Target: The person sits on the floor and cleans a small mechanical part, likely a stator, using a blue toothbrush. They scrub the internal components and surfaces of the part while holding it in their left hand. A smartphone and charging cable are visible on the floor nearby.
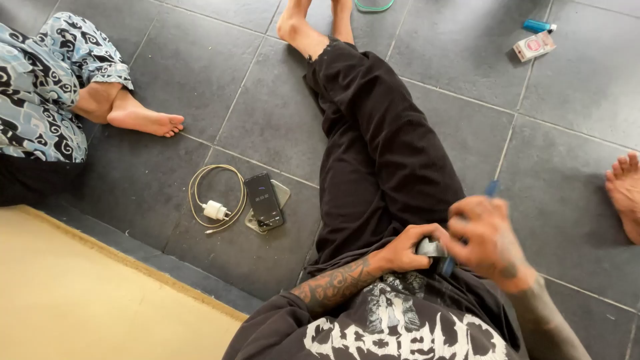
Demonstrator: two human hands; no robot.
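Dark grey floor tiles [267,113] filled most of the frame, w/ a tan mat [80,293] at lower left. Upper left: another person's bare foot [143,120] below blue-patterned fabric. Left of centre lay a coiled white charger cable [215,199] just beside a black phone [264,201] resting on a second phone. Lower centre, left hand [403,250] was curled around a small silvery object [432,248], over the black-trousered lap. Right hand [490,243], blurred, gripped a blue pen-like tool [492,189] touching that object. Upper right: small white-and-red box [534,46] near a blue lighter [537,26]. Right edge: another bare foot [625,193].
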